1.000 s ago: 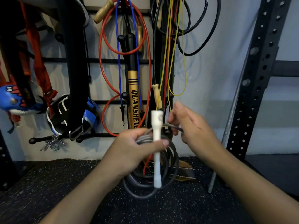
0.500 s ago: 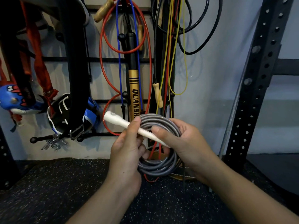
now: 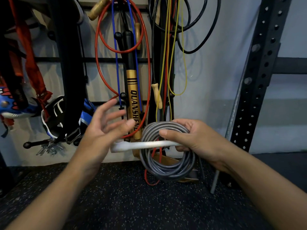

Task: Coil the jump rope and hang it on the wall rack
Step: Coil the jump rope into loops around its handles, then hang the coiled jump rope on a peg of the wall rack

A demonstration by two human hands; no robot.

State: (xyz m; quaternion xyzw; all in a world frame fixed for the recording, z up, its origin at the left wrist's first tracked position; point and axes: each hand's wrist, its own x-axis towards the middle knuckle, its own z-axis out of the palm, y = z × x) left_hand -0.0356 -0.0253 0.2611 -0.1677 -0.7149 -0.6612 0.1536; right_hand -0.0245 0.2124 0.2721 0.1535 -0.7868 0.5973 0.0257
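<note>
Left hand (image 3: pixel 106 128) now off coiled jump rope (image 3: pixel 166 166).

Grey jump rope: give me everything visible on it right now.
The grey jump rope is wound into a tidy round coil of several loops; the cord looks like smooth, glossy plastic. A white handle lies roughly level across the coil's front, pointing left. The right hand pinches coil and handle together, thumb in front. The left hand is open, blurred and off it. It is not yet on the rack.
</note>
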